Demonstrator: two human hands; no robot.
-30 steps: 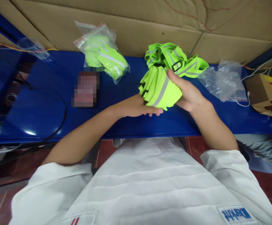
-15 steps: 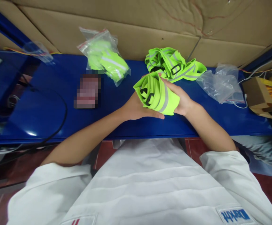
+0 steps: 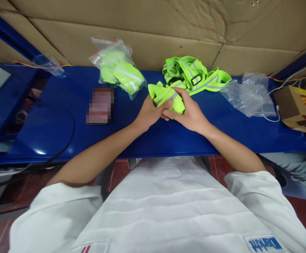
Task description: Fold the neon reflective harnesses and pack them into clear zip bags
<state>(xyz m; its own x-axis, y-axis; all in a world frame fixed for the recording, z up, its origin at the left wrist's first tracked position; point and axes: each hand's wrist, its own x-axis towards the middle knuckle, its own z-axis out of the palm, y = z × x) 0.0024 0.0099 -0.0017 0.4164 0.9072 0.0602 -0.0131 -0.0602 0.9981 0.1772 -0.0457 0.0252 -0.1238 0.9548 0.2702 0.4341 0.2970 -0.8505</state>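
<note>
Both hands hold a rolled neon-yellow reflective strap [image 3: 170, 97] with a grey stripe, just above the front half of the blue table. My left hand [image 3: 152, 111] grips its left side, thumb laid across the front. From the right, my right hand [image 3: 188, 111] is wrapped round it, its thumb close to the left one. Fingers behind the roll are partly hidden. Right behind the hands lies a loose heap of the same kind of strap [image 3: 186, 72], with a black buckle [image 3: 196, 79] showing on it.
On the blue table [image 3: 132, 140], a zip bag with neon straps [image 3: 121, 72] leans at the back left. A pixelated flat object [image 3: 100, 105] lies in front of it. Clear plastic bags [image 3: 252, 93] and an open cardboard box [image 3: 298, 105] are at right. A black cable [image 3: 72, 130] curves at left.
The roll has been turned and pressed smaller between my hands, so its black buckles no longer show. My right hand has come round to its front and both thumbs now lie over it.
</note>
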